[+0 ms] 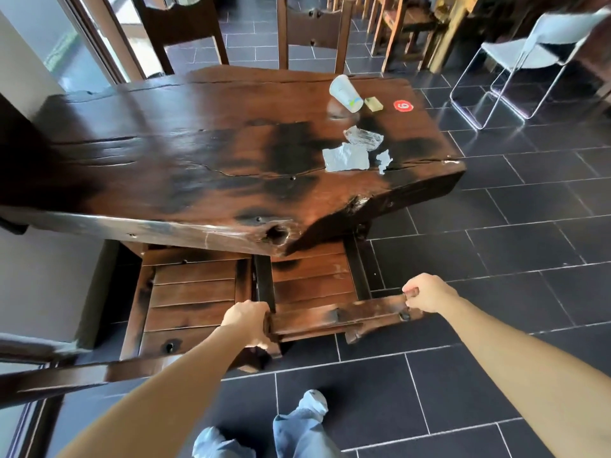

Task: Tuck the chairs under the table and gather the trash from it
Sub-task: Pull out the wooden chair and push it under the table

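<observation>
Left hand (246, 320) and right hand (426, 292) each grip an end of the chair (340, 317) top rail, seat partly under the table (165, 153) near edge. Paper cup (345, 93) and crumpled wrappers (347, 157) lie near its right edge.

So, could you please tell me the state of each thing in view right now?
Held chair: upright, seat partly under the table.
Left hand: grips that chair's top rail.
Right hand: grips the rail's other end.
Neighbouring chair: upright, seat mostly out.
White cup: tipped on its side.
Clear wrapper: crumpled.
Paper scrap: torn, flat.
</observation>
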